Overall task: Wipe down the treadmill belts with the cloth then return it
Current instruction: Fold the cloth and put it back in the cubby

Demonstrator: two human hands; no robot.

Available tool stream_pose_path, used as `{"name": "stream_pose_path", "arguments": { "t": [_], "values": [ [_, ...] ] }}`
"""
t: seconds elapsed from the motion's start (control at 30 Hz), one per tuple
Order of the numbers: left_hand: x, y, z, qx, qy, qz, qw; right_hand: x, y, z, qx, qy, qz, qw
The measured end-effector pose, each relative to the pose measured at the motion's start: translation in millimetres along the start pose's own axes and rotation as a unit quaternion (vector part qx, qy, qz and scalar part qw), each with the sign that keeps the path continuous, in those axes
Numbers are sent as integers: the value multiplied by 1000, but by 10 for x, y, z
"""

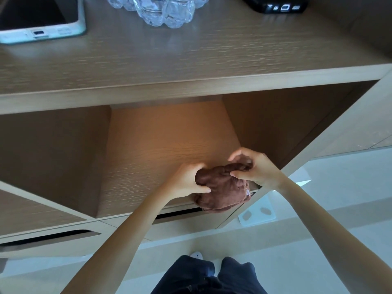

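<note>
A bunched brown cloth (222,187) lies at the front right edge of the lit wooden shelf (161,149) inside an open cabinet niche. My left hand (186,180) grips the cloth's left side with curled fingers and thumb. My right hand (254,168) pinches its upper right part from above. The cloth's lower edge hangs slightly over the shelf front. No treadmill is in view.
The cabinet top (191,54) carries a glass bowl (163,9), a tablet in a pale case (40,18) at the left and a black device (277,5) at the right. A white scale (257,215) lies on the pale floor below right. My legs are at the bottom.
</note>
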State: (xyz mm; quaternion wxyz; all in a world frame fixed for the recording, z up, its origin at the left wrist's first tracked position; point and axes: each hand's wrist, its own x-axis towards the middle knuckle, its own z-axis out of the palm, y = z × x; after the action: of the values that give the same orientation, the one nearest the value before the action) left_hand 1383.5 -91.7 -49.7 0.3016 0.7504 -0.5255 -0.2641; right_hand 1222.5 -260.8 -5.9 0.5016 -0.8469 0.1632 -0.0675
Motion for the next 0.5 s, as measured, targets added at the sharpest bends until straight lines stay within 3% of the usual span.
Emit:
{"name": "stream_pose_path", "arguments": {
  "t": [0.13,0.2,0.27,0.4,0.5],
  "values": [
    [-50,27,-148,-86,-101,-31,991,29,-127,-166,-87,-159,75,981],
    [-41,16,-187,-113,-104,-49,987,105,-165,-182,-133,-184,70,971],
    [15,-1,-177,-98,-56,-74,991,224,-184,-136,-150,-138,47,978],
    [91,-116,0,-4,117,-122,986,388,-33,91,-222,35,27,974],
    [35,-197,141,54,165,-58,983,270,164,308,-225,84,-3,971]
  ]
}}
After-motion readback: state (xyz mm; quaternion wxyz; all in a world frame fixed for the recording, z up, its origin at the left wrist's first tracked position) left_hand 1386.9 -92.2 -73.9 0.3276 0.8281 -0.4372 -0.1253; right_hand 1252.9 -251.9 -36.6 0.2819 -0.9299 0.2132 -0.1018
